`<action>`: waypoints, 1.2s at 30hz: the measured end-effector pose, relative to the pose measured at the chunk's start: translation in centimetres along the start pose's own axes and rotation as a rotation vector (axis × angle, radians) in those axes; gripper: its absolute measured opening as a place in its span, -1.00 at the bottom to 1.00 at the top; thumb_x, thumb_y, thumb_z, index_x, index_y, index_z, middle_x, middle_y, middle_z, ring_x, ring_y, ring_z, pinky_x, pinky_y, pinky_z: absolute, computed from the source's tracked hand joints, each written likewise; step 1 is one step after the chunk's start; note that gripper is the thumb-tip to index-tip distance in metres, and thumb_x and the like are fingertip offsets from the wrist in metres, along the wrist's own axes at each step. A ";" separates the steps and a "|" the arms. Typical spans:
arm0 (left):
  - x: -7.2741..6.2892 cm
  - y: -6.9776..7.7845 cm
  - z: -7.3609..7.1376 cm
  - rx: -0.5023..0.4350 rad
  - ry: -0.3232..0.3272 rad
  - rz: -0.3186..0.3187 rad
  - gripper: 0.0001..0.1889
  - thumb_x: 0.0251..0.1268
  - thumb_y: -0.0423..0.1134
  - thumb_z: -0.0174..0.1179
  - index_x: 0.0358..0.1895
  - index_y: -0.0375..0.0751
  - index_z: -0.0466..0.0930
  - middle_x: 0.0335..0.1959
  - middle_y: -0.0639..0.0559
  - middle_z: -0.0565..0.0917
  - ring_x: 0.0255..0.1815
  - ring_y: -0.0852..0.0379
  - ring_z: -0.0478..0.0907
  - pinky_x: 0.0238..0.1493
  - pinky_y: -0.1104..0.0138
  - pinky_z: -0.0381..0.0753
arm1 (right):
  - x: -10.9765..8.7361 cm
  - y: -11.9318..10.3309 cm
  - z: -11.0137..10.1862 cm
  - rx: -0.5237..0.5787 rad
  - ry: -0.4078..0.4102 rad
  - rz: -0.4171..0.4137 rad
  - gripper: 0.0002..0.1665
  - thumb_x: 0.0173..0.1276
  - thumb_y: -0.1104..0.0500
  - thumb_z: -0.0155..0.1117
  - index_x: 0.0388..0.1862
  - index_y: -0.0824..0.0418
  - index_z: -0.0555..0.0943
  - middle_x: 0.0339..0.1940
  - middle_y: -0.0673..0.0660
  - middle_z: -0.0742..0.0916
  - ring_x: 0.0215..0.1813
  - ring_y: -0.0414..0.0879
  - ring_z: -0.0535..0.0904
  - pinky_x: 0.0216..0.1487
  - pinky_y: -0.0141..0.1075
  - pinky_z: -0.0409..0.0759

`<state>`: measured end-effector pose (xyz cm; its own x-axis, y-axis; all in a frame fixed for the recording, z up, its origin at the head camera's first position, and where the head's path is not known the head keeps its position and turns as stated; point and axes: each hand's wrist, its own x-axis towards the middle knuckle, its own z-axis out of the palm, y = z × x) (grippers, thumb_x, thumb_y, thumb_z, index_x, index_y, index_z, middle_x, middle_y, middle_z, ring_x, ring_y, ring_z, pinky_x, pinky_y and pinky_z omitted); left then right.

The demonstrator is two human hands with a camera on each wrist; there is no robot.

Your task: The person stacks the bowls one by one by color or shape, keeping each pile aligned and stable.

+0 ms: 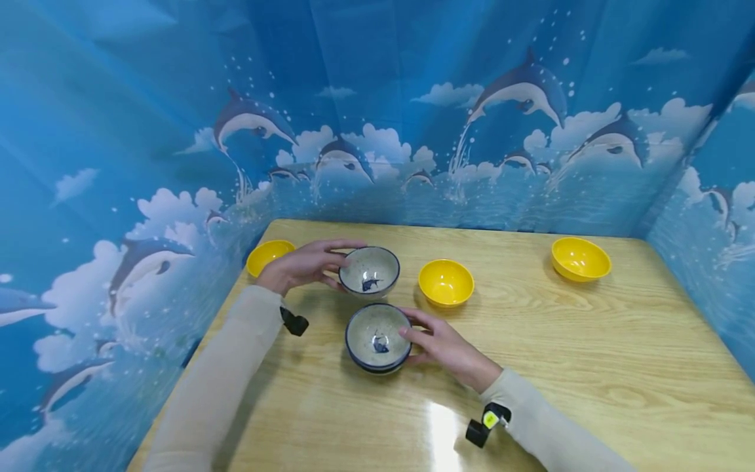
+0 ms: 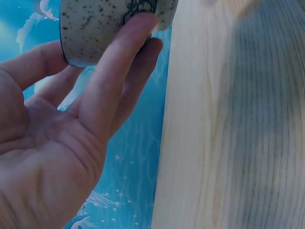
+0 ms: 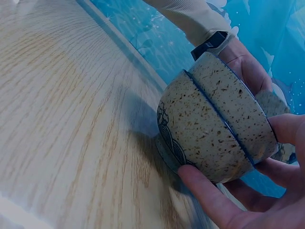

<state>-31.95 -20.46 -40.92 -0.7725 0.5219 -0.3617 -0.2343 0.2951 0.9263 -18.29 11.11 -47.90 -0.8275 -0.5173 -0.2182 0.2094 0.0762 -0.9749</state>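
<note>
My left hand (image 1: 308,263) holds a grey speckled ceramic bowl (image 1: 377,263) by its left side, thumb near the blue rim. In the left wrist view the fingers (image 2: 107,88) lie along the outer wall of that bowl (image 2: 93,28). Nearer to me, two matching bowls sit nested in a stack (image 1: 364,328), a dark blue fish painted inside the upper one. My right hand (image 1: 448,349) grips this stack from the right, thumb over the upper rim. In the right wrist view its fingertips touch the lower bowl (image 3: 190,124), whose foot is close over the table.
A yellow bowl (image 1: 446,283) stands right of the speckled bowls. Another yellow bowl (image 1: 580,259) is at the back right, and a third yellow bowl (image 1: 259,257) is partly hidden behind my left hand. A dolphin-print curtain (image 1: 377,98) borders the wooden table (image 1: 590,354) behind and at both sides.
</note>
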 end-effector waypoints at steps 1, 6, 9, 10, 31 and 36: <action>-0.1 0.1 0.0 0.003 -0.005 0.000 -0.44 0.71 -0.26 0.14 0.66 0.15 0.41 0.64 -0.13 0.44 0.45 -0.22 0.59 0.12 0.01 0.87 | 0.0 0.0 0.0 0.000 0.000 0.001 -0.25 0.73 0.06 0.20 0.75 0.23 0.26 0.67 0.41 0.37 0.42 0.16 0.58 0.27 0.02 0.81; -0.4 0.3 0.0 0.023 -0.034 0.011 -0.43 0.68 -0.23 0.18 0.65 0.15 0.43 0.60 -0.13 0.48 0.45 -0.20 0.59 0.13 -0.03 0.87 | 0.0 0.0 0.0 0.006 0.001 0.009 -0.24 0.73 0.05 0.20 0.75 0.24 0.25 0.67 0.41 0.37 0.43 0.17 0.58 0.27 0.02 0.81; -0.6 0.4 0.0 0.033 -0.055 0.020 -0.43 0.67 -0.23 0.20 0.65 0.15 0.43 0.59 -0.12 0.50 0.41 -0.18 0.63 0.11 -0.02 0.88 | 0.0 0.0 0.0 0.011 0.003 0.011 -0.23 0.73 0.04 0.19 0.75 0.25 0.24 0.66 0.42 0.37 0.42 0.18 0.59 0.27 0.02 0.81; -0.6 0.4 0.0 0.038 -0.063 0.024 -0.42 0.67 -0.22 0.20 0.66 0.15 0.42 0.59 -0.12 0.50 0.40 -0.17 0.64 0.10 -0.02 0.88 | 0.0 0.0 0.0 0.011 0.003 0.011 -0.23 0.73 0.04 0.20 0.76 0.26 0.23 0.65 0.43 0.37 0.42 0.18 0.60 0.27 0.02 0.81; -1.5 0.6 0.2 0.141 -0.151 0.098 -0.42 0.60 -0.18 0.23 0.62 0.10 0.49 0.69 0.02 0.38 0.29 -0.17 0.63 -0.04 0.04 0.90 | 0.1 0.1 0.0 0.015 0.000 0.015 -0.22 0.74 0.01 0.18 0.76 0.27 0.22 0.69 0.43 0.32 0.49 0.27 0.54 0.27 0.02 0.82; -1.5 0.3 0.3 0.191 -0.182 0.098 -0.41 0.55 -0.13 0.24 0.60 0.13 0.51 0.62 -0.01 0.46 0.24 -0.17 0.65 -0.07 0.06 0.90 | 0.2 0.1 0.1 0.016 0.004 0.014 -0.20 0.74 0.02 0.18 0.77 0.28 0.19 0.72 0.44 0.29 0.54 0.33 0.50 0.27 0.02 0.81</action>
<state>-30.70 -20.86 -40.10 -0.6631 0.6856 -0.3005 -0.0347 0.3729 0.9272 -18.36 10.97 -48.02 -0.8263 -0.5131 -0.2323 0.2293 0.0703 -0.9708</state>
